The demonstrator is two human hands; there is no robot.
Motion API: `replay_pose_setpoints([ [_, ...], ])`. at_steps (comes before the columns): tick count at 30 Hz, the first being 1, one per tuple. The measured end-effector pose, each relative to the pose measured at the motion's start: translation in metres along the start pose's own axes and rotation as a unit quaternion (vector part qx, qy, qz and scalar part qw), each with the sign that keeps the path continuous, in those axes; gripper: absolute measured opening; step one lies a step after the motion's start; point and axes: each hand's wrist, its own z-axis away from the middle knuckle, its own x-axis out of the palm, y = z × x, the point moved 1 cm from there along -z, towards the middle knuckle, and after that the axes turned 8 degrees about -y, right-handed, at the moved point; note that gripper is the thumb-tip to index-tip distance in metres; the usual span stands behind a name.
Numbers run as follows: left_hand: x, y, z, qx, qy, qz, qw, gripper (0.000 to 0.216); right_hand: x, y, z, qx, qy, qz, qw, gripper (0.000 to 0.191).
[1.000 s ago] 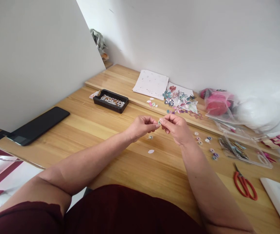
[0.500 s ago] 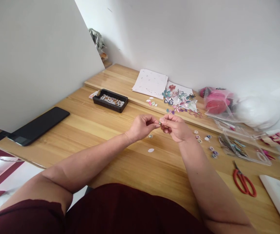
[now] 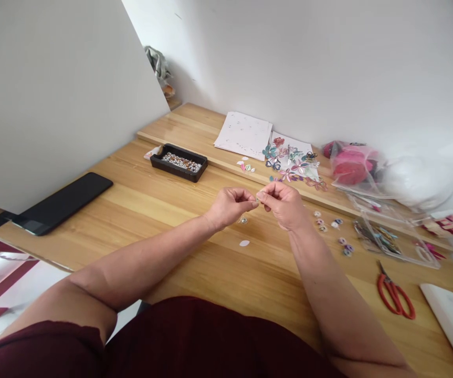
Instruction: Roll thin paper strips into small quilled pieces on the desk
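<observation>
My left hand (image 3: 230,206) and my right hand (image 3: 283,203) meet above the middle of the wooden table (image 3: 163,210), fingertips pinched together on one tiny pale piece (image 3: 257,199) held between them. Below the hands on the table lie a small round bead-like bit (image 3: 243,220) and a white oval paper scrap (image 3: 244,243). Several small coloured paper coils (image 3: 334,226) lie just right of my right hand.
A black tray of beads (image 3: 179,162), white sheets (image 3: 245,135) and a sheet with coloured paper flowers (image 3: 293,160) sit at the back. Phone (image 3: 63,202) at left. Clear plastic box (image 3: 391,236), red scissors (image 3: 394,295), pink bag (image 3: 352,164) and a white object (image 3: 452,320) at right.
Both hands stay pinched on the tiny piece; the fingers shift slightly, and the view has drifted a little.
</observation>
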Motion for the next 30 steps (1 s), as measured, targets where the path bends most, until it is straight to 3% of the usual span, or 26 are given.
replay_pose_setpoints([
  [4, 0.001, -0.001, 0.0, -0.004, 0.004, 0.041, 0.999, 0.027, 0.001, -0.001, 0.001, -0.057, 0.032, 0.067, 0.996, 0.02],
  [10, 0.001, -0.005, -0.001, -0.029, 0.005, 0.049, 0.998, 0.027, 0.0, 0.003, -0.001, 0.015, -0.031, -0.003, 0.999, 0.026],
  [17, -0.001, -0.005, -0.003, -0.047, 0.002, 0.06, 0.997, 0.024, 0.002, 0.002, 0.0, -0.091, 0.026, 0.114, 0.989, 0.016],
  [24, -0.005, -0.006, -0.005, -0.024, -0.015, 0.051, 0.998, 0.034, 0.002, 0.004, -0.002, 0.026, -0.047, -0.023, 0.998, 0.029],
  [30, -0.009, -0.006, -0.007, -0.053, -0.083, 0.073, 0.993, 0.048, -0.004, -0.003, 0.0, 0.063, 0.005, -0.063, 0.996, 0.039],
])
